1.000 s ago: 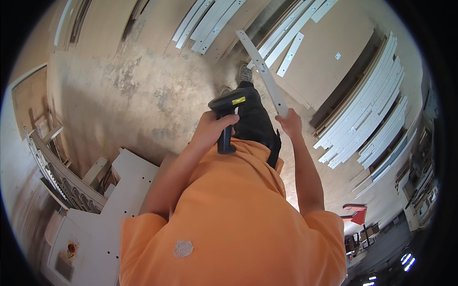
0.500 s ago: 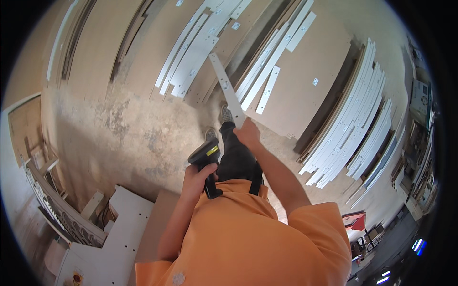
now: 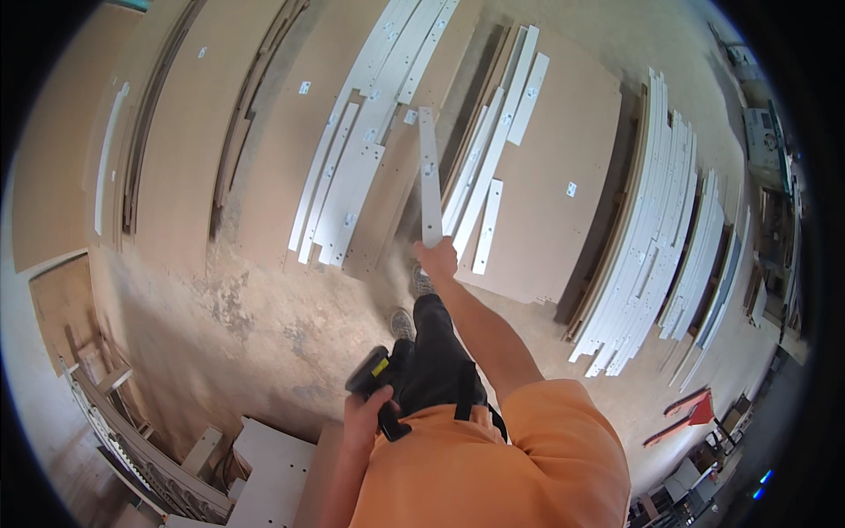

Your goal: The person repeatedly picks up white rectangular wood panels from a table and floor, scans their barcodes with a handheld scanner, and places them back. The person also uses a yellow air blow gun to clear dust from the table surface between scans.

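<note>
My left hand [image 3: 363, 415] is wrapped around the grip of a black handheld barcode scanner [image 3: 370, 373] with a yellow label, held close to my waist. My right hand [image 3: 437, 257], arm stretched forward, grips the near end of a long white board strip [image 3: 429, 176]. The strip has small holes and a label on it, and its far end reaches out over the gap between two board stacks. Left of it, white panels [image 3: 345, 224] lie on a brown stack. To its right, a shorter white strip [image 3: 488, 227] rests on another brown stack.
Large brown boards [image 3: 563, 132] lie in stacks across the floor ahead. Farther right is a pile of long white strips [image 3: 638, 255], with a red pallet jack [image 3: 695, 412] beyond. At lower left stand a white panel with holes [image 3: 275, 458] and a machine with a curved row of parts [image 3: 132, 449].
My right hand has moved forward with the strip, which now points more straight ahead. The scanner stays in my left hand, and the view has shifted toward the stacks.
</note>
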A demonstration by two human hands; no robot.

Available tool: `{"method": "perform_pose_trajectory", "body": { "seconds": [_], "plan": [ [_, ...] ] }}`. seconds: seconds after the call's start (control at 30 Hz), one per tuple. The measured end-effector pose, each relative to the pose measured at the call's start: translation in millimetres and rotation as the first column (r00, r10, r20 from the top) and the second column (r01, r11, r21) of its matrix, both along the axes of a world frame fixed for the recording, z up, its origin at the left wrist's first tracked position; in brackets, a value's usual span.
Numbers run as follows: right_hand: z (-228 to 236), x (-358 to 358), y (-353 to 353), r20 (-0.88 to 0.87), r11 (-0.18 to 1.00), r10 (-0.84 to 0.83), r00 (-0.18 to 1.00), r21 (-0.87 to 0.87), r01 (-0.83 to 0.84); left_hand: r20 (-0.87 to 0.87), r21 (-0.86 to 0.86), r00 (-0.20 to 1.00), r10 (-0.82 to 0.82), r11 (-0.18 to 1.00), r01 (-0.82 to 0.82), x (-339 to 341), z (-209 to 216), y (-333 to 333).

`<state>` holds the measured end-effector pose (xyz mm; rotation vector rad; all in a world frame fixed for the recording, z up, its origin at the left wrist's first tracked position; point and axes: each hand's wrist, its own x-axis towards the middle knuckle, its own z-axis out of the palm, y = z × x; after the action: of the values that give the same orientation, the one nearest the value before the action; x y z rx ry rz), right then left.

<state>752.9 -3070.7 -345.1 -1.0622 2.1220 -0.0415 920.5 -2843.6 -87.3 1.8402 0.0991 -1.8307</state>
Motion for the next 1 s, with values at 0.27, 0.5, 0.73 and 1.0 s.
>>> {"method": "perform_pose_trajectory", "body": {
  "seconds": [0.27,0.5,0.73,1.0],
  "plan": [
    [-40.2,51.1,-168.8,0.089,0.926,0.064,0.994,-0.378,-0.026,0.124,0.094,0.991,0.043,0.994,-0.055,10.9,0.6,15.6],
    [-16.5,51.2,-52.4,-0.073,0.834,0.5,0.863,-0.228,-0.502,0.059,-0.047,0.997,0.045,0.998,-0.043,20.0,10.3,36.2],
    [-25.3,-13.5,166.7,0.049,0.82,0.492,0.869,0.308,-0.482,0.014,-0.238,0.998,-0.056,0.969,0.058,28.6,5.4,85.7],
    [-7.9,-106.8,386.7,-0.088,0.985,0.17,0.981,-0.006,-0.171,0.042,-0.363,0.927,-0.373,0.859,0.362,55.4,-19.8,181.2]
  ]
}}
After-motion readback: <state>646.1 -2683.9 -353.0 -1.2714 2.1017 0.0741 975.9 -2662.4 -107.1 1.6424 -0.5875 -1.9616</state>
